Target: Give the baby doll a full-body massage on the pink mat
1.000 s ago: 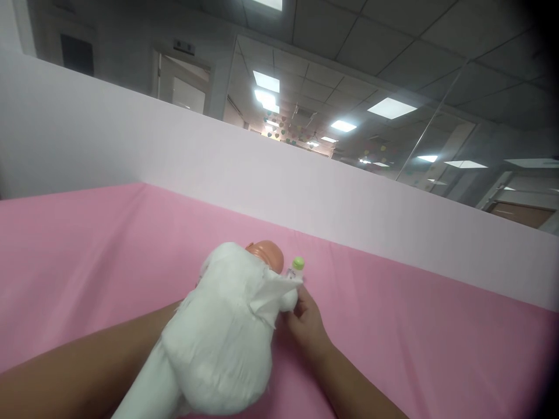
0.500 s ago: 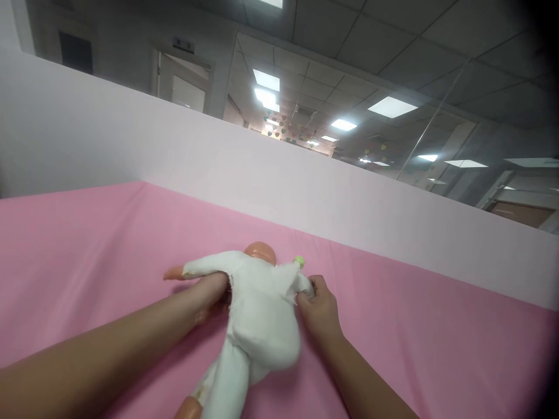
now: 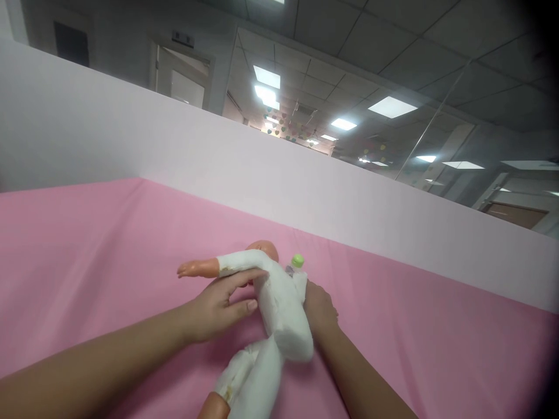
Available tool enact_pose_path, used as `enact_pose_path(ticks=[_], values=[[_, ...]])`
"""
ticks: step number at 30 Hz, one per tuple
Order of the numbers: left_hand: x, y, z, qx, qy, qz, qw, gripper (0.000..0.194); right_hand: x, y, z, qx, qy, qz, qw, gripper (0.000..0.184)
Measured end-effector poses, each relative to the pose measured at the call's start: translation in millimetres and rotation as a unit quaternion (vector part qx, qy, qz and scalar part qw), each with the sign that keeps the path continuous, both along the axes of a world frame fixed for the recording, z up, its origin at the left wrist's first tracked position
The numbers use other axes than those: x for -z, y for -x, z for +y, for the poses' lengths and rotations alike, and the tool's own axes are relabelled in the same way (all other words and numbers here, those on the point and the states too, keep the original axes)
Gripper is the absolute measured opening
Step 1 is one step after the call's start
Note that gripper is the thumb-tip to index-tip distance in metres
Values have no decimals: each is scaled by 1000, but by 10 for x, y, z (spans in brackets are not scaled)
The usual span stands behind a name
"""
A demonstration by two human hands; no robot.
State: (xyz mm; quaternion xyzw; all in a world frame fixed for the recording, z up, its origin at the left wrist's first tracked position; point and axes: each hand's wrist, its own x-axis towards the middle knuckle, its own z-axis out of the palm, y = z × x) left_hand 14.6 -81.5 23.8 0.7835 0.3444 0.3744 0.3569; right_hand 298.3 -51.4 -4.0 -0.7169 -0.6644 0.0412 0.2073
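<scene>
A baby doll [image 3: 279, 302] with a white cloth body and plastic head, hand and lower leg lies tilted on its side on pink cloth [image 3: 87, 250]. My left hand [image 3: 218, 308] is at its armpit, fingers stretched along its side under the raised arm and thumb held apart. On the far side, my right hand [image 3: 321, 308] is curled against the upper body, where a short white part meets it; most of its fingers are hidden. Just beyond that hand stands a small clear container with a green cap [image 3: 297, 261]. The doll's head [image 3: 264, 250] points away from me, partly covered by its shoulder.
A low white wall [image 3: 262, 169] borders the pink surface at the back and left. Above it are a glass partition [image 3: 349, 99], ceiling lights and a partly open door [image 3: 181, 75].
The doll has rolled toward its side, its torso shifting right. My left hand has come out from beneath it, thumb now visible. My right hand has turned, its fingers less visible.
</scene>
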Motion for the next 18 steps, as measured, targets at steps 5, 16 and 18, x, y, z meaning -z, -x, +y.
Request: enact_pose_path(ticks=[5,16,18], values=[[131,-53,-70,-72,-17,86,994,105,42,19,42,-9,8,-41,999,5],[97,-11,239,-81,85,-35,992,97,42,112,-109,-106,-96,111,983,24],[146,-14,283,-97,116,-33,988,94,29,163,-157,-134,-56,187,972,22]])
